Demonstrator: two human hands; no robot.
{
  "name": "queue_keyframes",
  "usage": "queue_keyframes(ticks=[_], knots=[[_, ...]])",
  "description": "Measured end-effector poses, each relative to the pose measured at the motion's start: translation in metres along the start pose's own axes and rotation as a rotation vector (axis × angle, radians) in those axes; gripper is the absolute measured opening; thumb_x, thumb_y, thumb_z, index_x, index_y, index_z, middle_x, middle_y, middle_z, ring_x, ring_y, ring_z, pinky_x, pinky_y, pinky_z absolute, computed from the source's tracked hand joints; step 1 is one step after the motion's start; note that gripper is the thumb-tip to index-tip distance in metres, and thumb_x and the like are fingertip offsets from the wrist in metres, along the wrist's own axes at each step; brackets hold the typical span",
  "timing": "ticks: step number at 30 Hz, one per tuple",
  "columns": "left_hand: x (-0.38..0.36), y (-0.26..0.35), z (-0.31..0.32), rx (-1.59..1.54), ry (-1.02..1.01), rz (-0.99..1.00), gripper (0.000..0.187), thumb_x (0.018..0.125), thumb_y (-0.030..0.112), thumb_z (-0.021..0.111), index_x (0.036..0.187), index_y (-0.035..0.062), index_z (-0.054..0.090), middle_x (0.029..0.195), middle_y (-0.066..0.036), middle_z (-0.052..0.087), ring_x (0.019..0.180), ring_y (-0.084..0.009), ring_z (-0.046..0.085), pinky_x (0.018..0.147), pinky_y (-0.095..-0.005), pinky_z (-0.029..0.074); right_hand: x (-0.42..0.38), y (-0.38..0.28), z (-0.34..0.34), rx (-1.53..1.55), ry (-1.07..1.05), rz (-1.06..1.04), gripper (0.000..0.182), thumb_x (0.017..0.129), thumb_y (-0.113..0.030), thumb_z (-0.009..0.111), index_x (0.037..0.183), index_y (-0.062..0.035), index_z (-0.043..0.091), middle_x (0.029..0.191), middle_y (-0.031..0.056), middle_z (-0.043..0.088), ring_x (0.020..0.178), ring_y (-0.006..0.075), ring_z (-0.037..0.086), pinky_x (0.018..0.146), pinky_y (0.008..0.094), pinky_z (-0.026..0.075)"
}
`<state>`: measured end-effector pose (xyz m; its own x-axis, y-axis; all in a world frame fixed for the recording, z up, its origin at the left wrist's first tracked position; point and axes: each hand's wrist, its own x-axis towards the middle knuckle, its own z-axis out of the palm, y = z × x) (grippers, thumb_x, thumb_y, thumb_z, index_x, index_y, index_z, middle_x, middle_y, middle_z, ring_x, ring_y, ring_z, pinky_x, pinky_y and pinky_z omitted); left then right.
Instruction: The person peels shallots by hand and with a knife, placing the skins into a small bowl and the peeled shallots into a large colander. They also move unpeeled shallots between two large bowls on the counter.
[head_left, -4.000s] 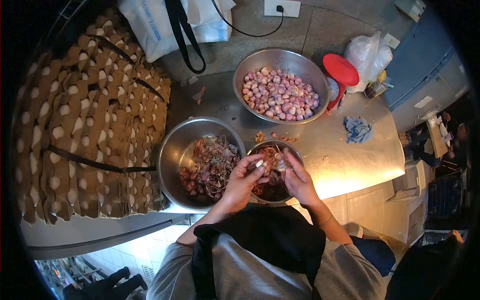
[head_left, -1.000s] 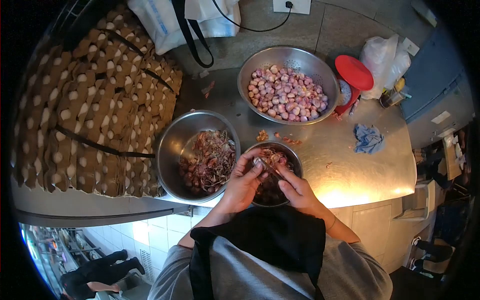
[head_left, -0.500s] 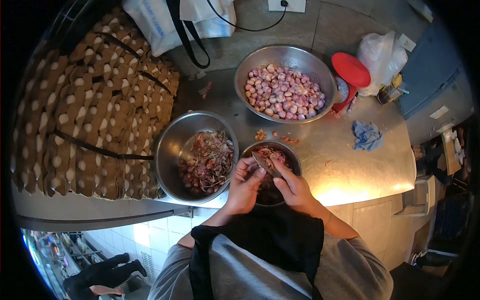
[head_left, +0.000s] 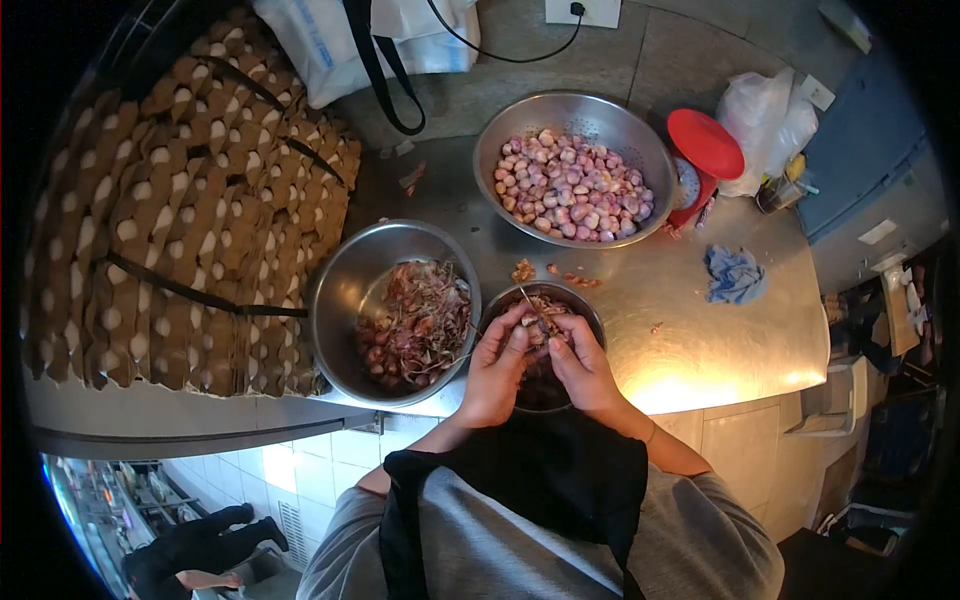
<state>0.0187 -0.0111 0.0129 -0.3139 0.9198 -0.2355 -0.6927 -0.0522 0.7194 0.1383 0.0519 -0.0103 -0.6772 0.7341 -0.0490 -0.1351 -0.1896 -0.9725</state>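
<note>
My left hand (head_left: 494, 374) is closed, its fingertips pinching a small shallot that is mostly hidden by the fingers. My right hand (head_left: 588, 372) grips a small knife (head_left: 529, 298), whose thin blade points up and away between the hands. Both hands meet over a small metal bowl (head_left: 597, 318) that holds papery skins. To the left, a larger steel bowl (head_left: 335, 270) contains unpeeled shallots (head_left: 385, 355) with dry stems and roots. Beyond the hands is a steel colander (head_left: 487, 135) full of peeled pinkish shallots (head_left: 575, 185).
Stacked egg trays (head_left: 180, 230) fill the left side, bound with black straps. A red scale (head_left: 704, 143), a plastic bag (head_left: 755, 125) and a blue cloth (head_left: 735, 273) sit on the right of the metal table (head_left: 745, 345). Another person (head_left: 195, 550) is at the lower left.
The knife has turned from lying across the fingers to pointing away, edge-on. My right hand has shifted slightly, and the fingertips of both hands now come together around the shallot.
</note>
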Motion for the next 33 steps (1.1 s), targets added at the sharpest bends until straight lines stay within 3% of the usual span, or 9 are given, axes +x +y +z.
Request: queue_keyframes(ticks=[3,6,10,13,16,18,20,29,33], knots=[[0.004,-0.010,-0.013,0.278,-0.076,0.146,0.033,0.089,0.008,0.045,0.121,0.0037,0.040,0.109,-0.006,0.050,0.099,-0.0127,0.049,0.088,-0.0297,0.041,-0.001,-0.006,0.005,-0.068,-0.009,-0.070,0.020,0.090,-0.014,0.044,0.108,-0.0066,0.041,0.071,-0.0010,0.040,0.054,0.0041,0.035,0.047,0.0176,0.030],[0.006,-0.005,-0.014,0.297,-0.081,0.086,0.034,0.089,0.008,0.046,0.122,0.0041,0.039,0.110,-0.006,0.050,0.101,-0.0140,0.049,0.087,-0.0310,0.042,-0.003,-0.017,0.001,0.160,-0.065,0.089,0.020,0.091,-0.014,0.043,0.109,-0.0065,0.040,0.070,-0.0017,0.039,0.054,0.0041,0.035,0.047,0.0174,0.029],[0.000,0.014,-0.005,0.185,-0.119,-0.004,0.039,0.087,0.006,0.049,0.124,0.0056,0.037,0.112,-0.008,0.050,0.103,-0.0153,0.050,0.085,-0.0316,0.044,0.001,-0.025,-0.015,0.264,-0.005,0.145,0.024,0.092,-0.016,0.040,0.114,-0.0072,0.038,0.065,-0.0061,0.036,0.053,0.0034,0.034,0.046,0.0164,0.027],[-0.002,0.021,-0.003,0.206,-0.092,-0.006,0.040,0.085,0.004,0.050,0.123,0.0059,0.038,0.112,-0.009,0.050,0.102,-0.0166,0.051,0.083,-0.0318,0.046,0.003,-0.027,-0.023,0.080,0.013,0.109,0.033,0.092,-0.013,0.040,0.124,-0.0078,0.034,0.077,-0.0014,0.047,0.055,0.0032,0.035,0.047,0.0163,0.029],[-0.003,0.023,-0.002,0.216,-0.024,0.051,0.036,0.083,0.001,0.053,0.117,0.0047,0.041,0.107,-0.009,0.051,0.098,-0.0169,0.052,0.081,-0.0313,0.047,-0.002,-0.025,-0.019,0.008,-0.018,0.062,0.043,0.090,-0.008,0.041,0.131,-0.0047,0.029,0.112,0.0068,0.044,0.086,0.0110,0.045,0.076,0.0221,0.036],[-0.003,0.021,-0.003,0.260,0.024,0.095,0.033,0.081,-0.001,0.056,0.111,0.0035,0.044,0.103,-0.008,0.052,0.096,-0.0168,0.053,0.080,-0.0309,0.048,0.000,-0.009,-0.021,-0.109,-0.059,-0.136,0.043,0.089,-0.008,0.043,0.130,-0.0002,0.032,0.124,0.0105,0.044,0.114,0.0171,0.040,0.098,0.0279,0.026],[0.000,0.020,-0.010,0.374,-0.011,0.117,0.031,0.078,-0.003,0.058,0.106,0.0034,0.046,0.097,-0.006,0.053,0.095,-0.0146,0.053,0.081,-0.0292,0.047,-0.008,-0.006,-0.022,-0.140,-0.095,-0.005,0.042,0.089,-0.010,0.044,0.129,0.0004,0.034,0.126,0.0111,0.044,0.117,0.0180,0.039,0.098,0.0277,0.026],[-0.002,0.019,-0.007,0.379,-0.049,0.143,0.027,0.074,-0.005,0.063,0.097,0.0033,0.054,0.095,-0.003,0.058,0.089,-0.0090,0.053,0.080,-0.0233,0.043,-0.012,-0.031,-0.008,-0.500,-0.139,-0.260,0.037,0.089,-0.015,0.047,0.122,-0.0003,0.043,0.117,0.0159,0.052,0.112,0.0200,0.047,0.094,0.0288,0.033],[-0.003,0.015,-0.014,0.407,-0.035,0.135,0.031,0.073,-0.006,0.063,0.101,0.0029,0.054,0.095,-0.003,0.059,0.089,-0.0094,0.054,0.080,-0.0234,0.043,-0.013,-0.027,-0.011,-0.426,-0.110,-0.156,0.036,0.089,-0.015,0.047,0.122,-0.0005,0.044,0.114,0.0154,0.054,0.109,0.0199,0.049,0.092,0.0279,0.035]])
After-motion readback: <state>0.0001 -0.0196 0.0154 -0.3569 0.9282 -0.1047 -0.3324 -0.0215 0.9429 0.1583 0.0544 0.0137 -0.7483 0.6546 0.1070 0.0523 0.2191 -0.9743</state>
